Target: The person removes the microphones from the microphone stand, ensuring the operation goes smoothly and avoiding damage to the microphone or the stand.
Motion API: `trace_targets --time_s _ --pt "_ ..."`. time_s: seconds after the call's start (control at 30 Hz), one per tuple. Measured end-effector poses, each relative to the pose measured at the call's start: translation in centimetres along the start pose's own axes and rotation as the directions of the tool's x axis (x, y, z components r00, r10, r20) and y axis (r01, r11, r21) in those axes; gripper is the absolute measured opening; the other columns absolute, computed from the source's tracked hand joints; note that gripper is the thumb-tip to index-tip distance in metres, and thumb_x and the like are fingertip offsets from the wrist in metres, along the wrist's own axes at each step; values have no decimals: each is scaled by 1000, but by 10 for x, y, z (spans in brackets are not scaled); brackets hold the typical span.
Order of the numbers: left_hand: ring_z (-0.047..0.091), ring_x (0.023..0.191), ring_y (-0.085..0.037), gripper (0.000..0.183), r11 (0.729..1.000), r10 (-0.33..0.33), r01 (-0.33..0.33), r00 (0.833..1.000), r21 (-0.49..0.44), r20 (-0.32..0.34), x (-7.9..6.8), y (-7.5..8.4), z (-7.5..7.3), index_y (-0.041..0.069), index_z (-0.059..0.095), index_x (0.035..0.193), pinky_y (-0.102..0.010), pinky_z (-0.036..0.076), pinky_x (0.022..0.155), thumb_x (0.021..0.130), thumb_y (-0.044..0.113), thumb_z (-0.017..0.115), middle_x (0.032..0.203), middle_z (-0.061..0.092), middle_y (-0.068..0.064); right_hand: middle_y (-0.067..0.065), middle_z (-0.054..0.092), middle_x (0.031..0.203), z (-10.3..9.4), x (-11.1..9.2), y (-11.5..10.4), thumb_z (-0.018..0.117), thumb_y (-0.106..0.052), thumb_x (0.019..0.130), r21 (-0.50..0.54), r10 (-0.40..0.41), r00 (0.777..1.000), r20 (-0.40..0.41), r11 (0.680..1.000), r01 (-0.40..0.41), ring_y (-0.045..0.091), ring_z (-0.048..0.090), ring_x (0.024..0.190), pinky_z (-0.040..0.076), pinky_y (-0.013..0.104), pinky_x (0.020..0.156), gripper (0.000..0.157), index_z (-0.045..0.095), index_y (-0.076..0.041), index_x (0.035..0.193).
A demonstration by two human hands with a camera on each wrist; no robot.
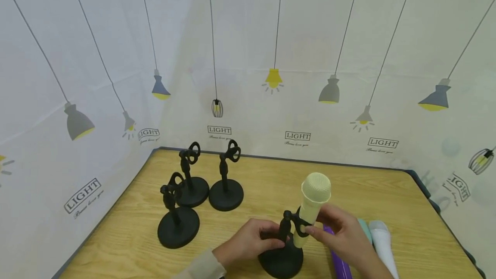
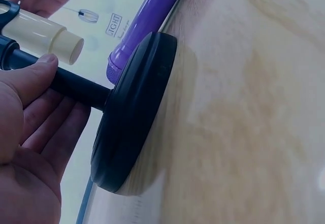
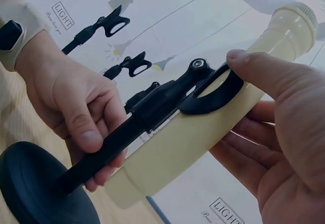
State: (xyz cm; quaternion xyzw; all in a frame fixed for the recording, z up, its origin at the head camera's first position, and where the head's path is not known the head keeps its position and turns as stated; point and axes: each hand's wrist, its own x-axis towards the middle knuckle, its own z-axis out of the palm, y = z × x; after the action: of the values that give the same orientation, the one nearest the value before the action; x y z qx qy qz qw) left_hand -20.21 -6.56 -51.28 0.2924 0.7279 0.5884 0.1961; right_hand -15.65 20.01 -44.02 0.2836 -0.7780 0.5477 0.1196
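Note:
A cream microphone (image 1: 315,190) sits in the ring clip of a black microphone stand (image 1: 280,261), leaning slightly with its mesh head up. My left hand (image 1: 253,239) grips the stand's upright post between thumb and fingers, as the left wrist view shows above the round base (image 2: 134,112). My right hand (image 1: 345,234) holds the microphone at the clip. In the right wrist view the right thumb presses by the clip (image 3: 216,92), while the fingers lie behind the cream body (image 3: 188,137).
Three more black stands with bare clips, a front one (image 1: 178,227), a rear one (image 1: 192,191) and another (image 1: 226,195), stand on the wooden table (image 1: 263,175) at left. Beside my right hand lie a purple microphone (image 1: 341,266), a white one (image 1: 383,244) and a teal one (image 1: 365,230).

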Motion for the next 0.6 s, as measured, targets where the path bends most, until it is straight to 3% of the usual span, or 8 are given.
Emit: trace_targets --time_s 0.17,0.4,0.6 --pt "73 118 -4 24 999 28 -28 1000 15 12 -2 -1 -1 13 78 126 -21 55 105 102 13 76 125 81 -4 -14 76 122 -1 5 -7 78 16 88 6 -50 997 -55 999 51 2 74 108 59 17 94 42 72 1 126" --pt "73 118 -3 24 1000 26 -26 1000 -3 10 -4 -1 -1 11 78 126 -19 55 103 102 13 76 126 80 -10 -9 77 130 -1 13 -17 73 25 85 140 -107 990 -95 983 119 5 75 113 59 18 97 52 68 7 133" --pt "74 116 -3 25 999 25 -25 1000 -20 -1 -6 -2 2 11 78 126 -20 55 103 102 13 76 126 81 -9 -5 78 128 1 16 -26 74 24 86 151 -80 991 -110 984 97 6 75 115 60 19 97 51 68 7 133"
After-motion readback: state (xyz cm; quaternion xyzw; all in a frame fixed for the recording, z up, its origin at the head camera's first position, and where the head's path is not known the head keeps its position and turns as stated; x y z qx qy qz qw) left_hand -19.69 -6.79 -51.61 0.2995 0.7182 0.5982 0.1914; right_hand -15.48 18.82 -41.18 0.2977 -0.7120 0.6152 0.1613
